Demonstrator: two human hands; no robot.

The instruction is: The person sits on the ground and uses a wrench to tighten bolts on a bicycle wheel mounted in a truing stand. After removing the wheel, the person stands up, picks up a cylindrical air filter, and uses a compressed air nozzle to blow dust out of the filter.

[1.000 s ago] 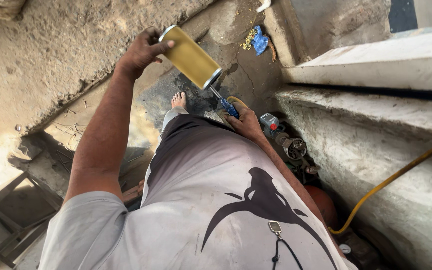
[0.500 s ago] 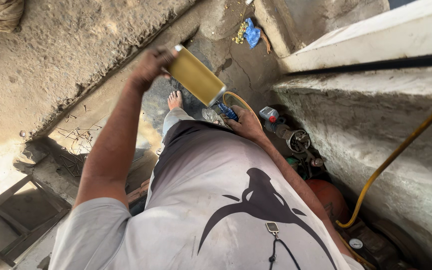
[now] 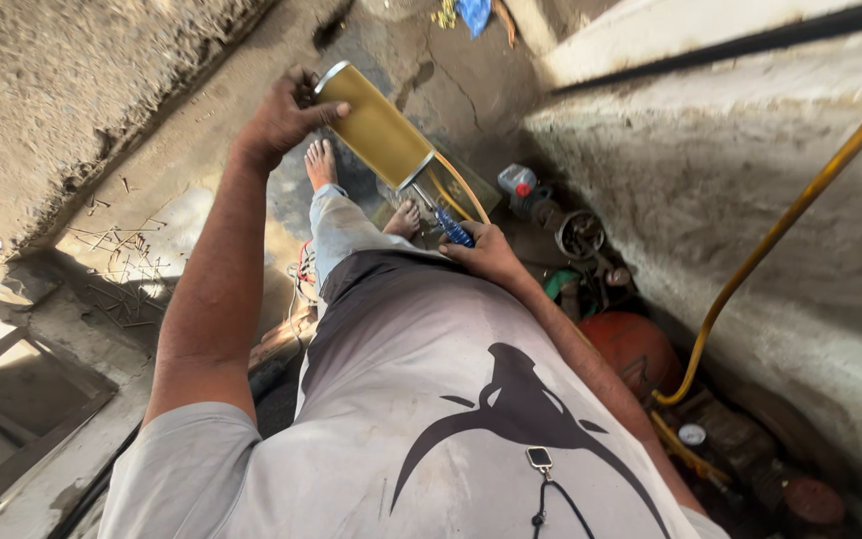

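Overhead, the left hand [image 3: 276,120] grips a tilted yellow canister [image 3: 376,125]; the right hand [image 3: 491,255] clenches its blue-handled nozzle [image 3: 451,228]. Tilting further, the canister might slip and hit the bare feet [image 3: 321,165] below.

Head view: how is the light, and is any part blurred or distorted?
Head view: hard sunlight whitens the ground at the left edge and the concrete ledge; the corner by the orange tank is in deep shadow; the brass cylinder in the left hand is sharp; the wide lens bends the edges.
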